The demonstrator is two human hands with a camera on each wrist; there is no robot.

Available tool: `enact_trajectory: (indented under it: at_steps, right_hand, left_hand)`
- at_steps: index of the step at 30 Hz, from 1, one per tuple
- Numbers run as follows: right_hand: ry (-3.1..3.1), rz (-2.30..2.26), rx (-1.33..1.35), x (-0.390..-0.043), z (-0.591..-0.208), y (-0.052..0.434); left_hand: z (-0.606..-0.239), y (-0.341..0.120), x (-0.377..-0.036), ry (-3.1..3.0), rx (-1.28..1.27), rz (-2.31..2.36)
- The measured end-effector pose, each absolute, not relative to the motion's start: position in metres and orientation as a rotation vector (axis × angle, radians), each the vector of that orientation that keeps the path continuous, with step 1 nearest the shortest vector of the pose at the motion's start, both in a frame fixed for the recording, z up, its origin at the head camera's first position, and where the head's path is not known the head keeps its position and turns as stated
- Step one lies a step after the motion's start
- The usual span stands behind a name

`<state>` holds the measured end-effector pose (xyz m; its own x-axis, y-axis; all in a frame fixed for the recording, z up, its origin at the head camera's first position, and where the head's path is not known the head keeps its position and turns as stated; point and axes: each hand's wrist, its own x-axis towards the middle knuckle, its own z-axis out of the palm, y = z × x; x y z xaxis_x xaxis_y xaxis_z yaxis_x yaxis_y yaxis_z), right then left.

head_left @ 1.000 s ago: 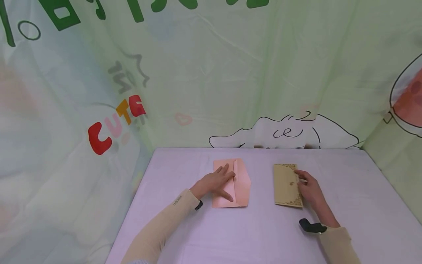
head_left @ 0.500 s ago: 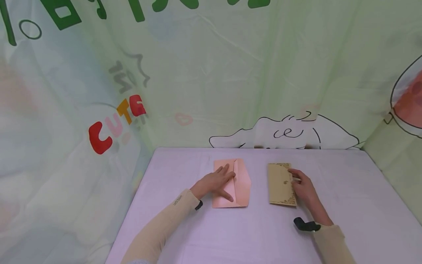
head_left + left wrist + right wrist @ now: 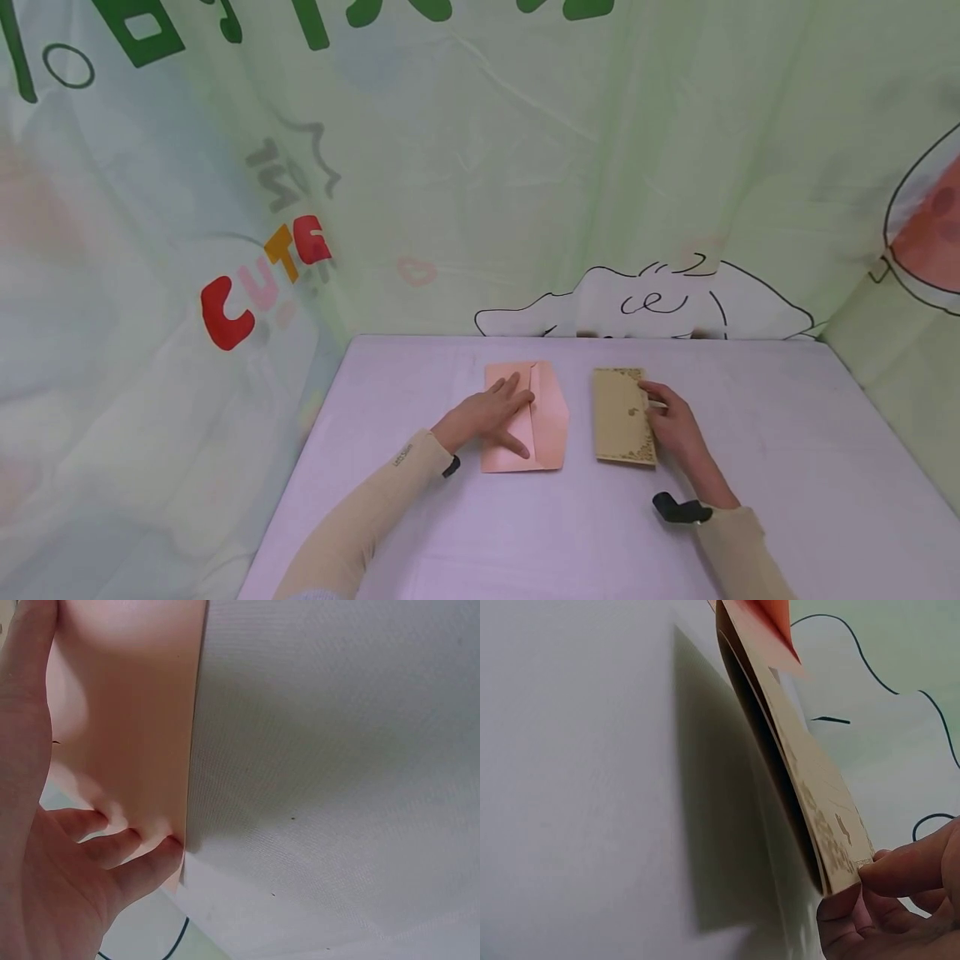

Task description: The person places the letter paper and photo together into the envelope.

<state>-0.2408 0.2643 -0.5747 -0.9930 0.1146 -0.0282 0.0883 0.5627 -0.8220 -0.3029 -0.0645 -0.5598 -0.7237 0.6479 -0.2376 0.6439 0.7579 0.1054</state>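
Left hand [image 3: 491, 415]: fingers straight and spread, resting flat on the pink envelope [image 3: 546, 417], which lies on the lavender desk [image 3: 525, 533] with its flap unfolded toward the right. In the left wrist view the fingertips [image 3: 146, 862] sit at the envelope's edge. Right hand [image 3: 670, 425]: fingers curled, pinching the right edge of the tan card [image 3: 620, 415] between thumb and fingertips [image 3: 900, 874]; the right wrist view shows the folded card lifted off the desk along the gripped edge. The card, printed with a dark ornamental border, lies just right of the envelope, near it but apart. Both forearms wear cream sleeves [image 3: 360, 521]. A green cartoon-printed backdrop [image 3: 480, 167] encloses the desk.
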Motion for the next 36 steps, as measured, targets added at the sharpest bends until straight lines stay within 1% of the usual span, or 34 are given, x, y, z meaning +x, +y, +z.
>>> enact_trajectory:
  at_steps: [16, 36]
  right_hand:
    - [-2.724, 1.505, -0.056, -0.248, -0.573, 0.240]
    - [-2.709, 1.537, -0.011, -0.257, -0.572, 0.208]
  left_hand:
    - [-0.562, -0.065, -0.304, 2.673, 0.974, 0.061]
    - [-0.564, -0.066, -0.305, 2.679, 1.000, 0.055]
